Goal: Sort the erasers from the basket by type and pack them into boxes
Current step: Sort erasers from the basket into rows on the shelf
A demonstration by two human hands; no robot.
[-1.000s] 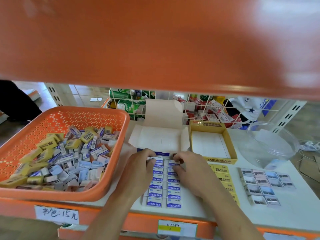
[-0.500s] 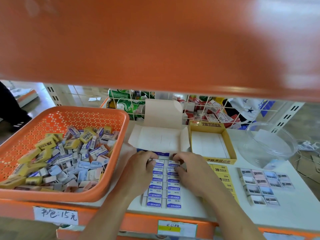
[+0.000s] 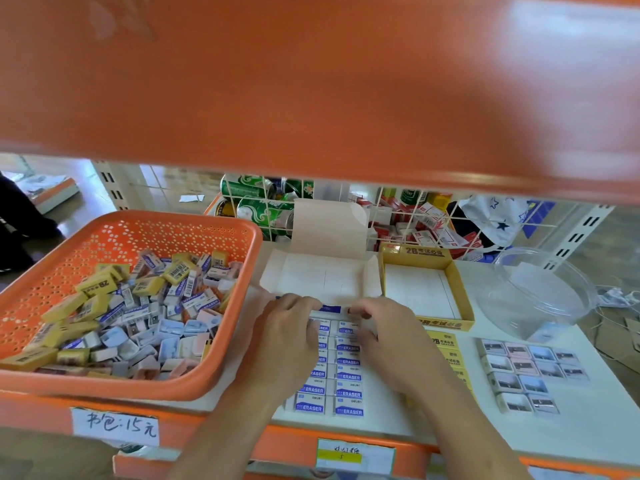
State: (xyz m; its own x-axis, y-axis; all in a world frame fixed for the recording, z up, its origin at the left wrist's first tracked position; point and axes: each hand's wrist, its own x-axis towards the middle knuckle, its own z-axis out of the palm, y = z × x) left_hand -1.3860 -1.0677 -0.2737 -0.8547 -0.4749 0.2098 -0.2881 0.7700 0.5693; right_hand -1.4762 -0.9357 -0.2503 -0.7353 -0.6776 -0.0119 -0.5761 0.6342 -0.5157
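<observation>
Left hand [image 3: 287, 336] and right hand [image 3: 384, 344] palm-down, curled fingertips [image 3: 311, 302] on blue-white erasers [image 3: 348, 393].

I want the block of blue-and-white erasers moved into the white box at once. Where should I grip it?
Squeeze the blue-and-white erasers from the two outer long sides, one hand each, coming from above: they lie flat in two tight columns, so inward pressure should hold them together.

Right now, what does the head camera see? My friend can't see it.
A left hand and right hand touch two rows of white-and-blue ERASER blocks before an open white cardboard box. An orange plastic basket of mixed erasers sits left; an empty yellow cardboard box sits right.
</observation>
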